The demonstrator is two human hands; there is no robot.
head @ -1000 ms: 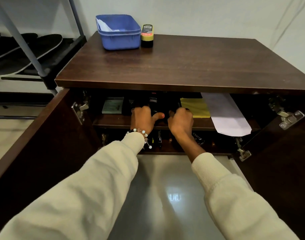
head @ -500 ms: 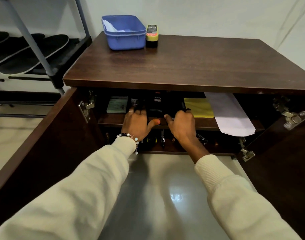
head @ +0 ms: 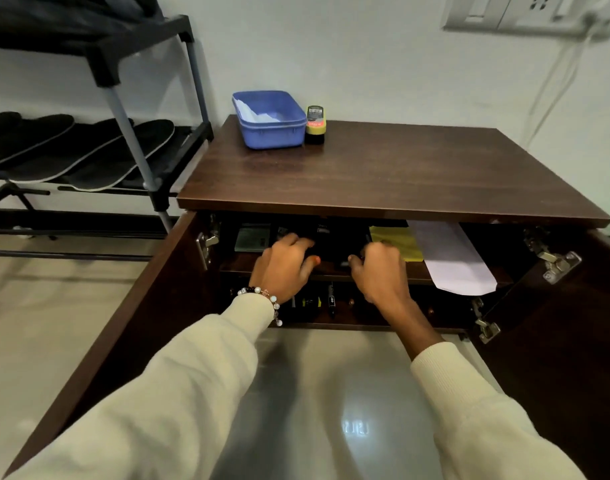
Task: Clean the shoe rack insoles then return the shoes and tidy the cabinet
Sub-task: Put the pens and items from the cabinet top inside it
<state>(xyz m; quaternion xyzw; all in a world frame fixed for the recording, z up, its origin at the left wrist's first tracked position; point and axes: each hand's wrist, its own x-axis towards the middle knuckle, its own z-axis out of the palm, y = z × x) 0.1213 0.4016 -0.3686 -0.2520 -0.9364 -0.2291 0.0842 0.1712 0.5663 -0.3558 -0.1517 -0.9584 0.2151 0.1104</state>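
Note:
The dark wooden cabinet [head: 383, 174] stands with both doors swung open. On its upper inner shelf [head: 421, 273] lies a black object [head: 334, 239], dim in shadow. My left hand [head: 284, 266] and my right hand [head: 379, 268] reach onto that shelf, one on each side of the black object, with fingers curled round its ends. What the object is cannot be made out. Black insoles [head: 89, 150] lie in a row on the shoe rack [head: 151, 157] at the left.
A blue tub [head: 269, 119] with white cloth and a small yellow-labelled bottle [head: 315, 124] stand at the cabinet top's back left. A yellow cloth [head: 397, 242], a white envelope [head: 452, 258] and a green booklet [head: 251, 237] share the upper shelf. Pens lie on the lower shelf [head: 331, 299].
The view has risen and pulled back, showing more of the rack and wall. Both hands have spread slightly apart along the black object on the shelf.

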